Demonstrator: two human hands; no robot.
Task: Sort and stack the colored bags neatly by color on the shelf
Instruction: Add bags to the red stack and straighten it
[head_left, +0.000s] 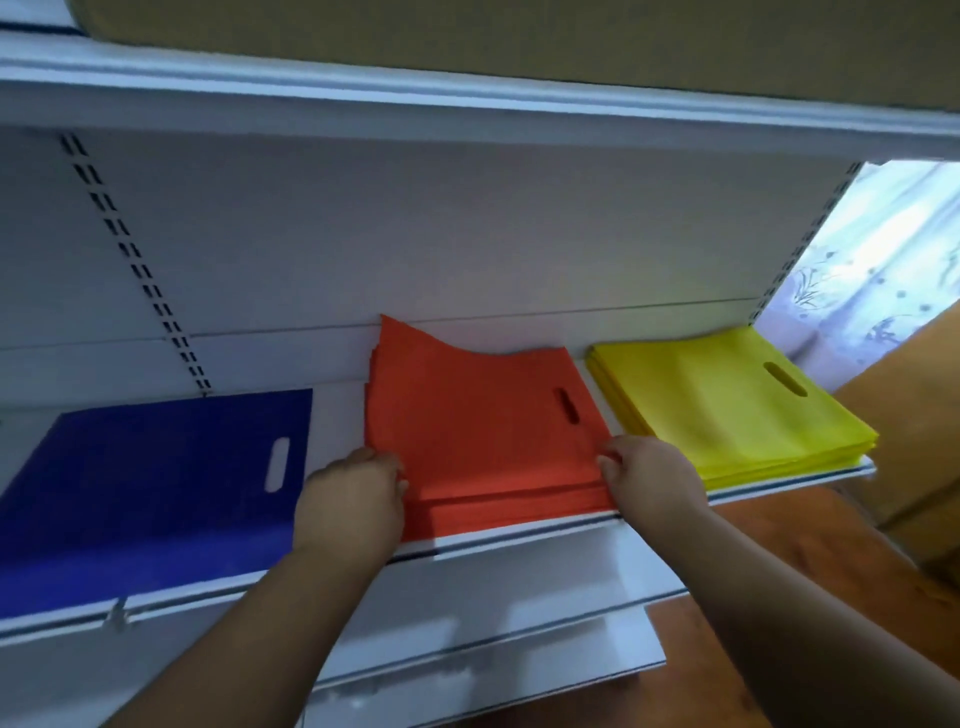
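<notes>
**Orange stack gripped at both front corners on the middle of the shelf**

The likeliest trouble lies at the back of the orange bag stack: its rear left corner rides up against the back panel and the top sheet buckles there. Pushing the pile further in would, I judge, crumple that corner more and leave the stack uneven. The front edge already lies at the lip of the white shelf, so a pull toward the person could tip the lower bags over the edge. The bags look thin and slippery, and a squeeze from the sides alone may fan the layers instead of squaring them. A sideways shove risks nudging the yellow bag stack, which sits just beside it on the right, or the blue bags near on the left.

The left hand has its fingers curled around the stack's front left corner, fingertips on the top sheet. The right hand pinches the front right corner, thumb and fingers bent closed on the edge of the layers. Both hands hold only the orange bags. How deep into the pile each grip reaches cannot be told.
</notes>
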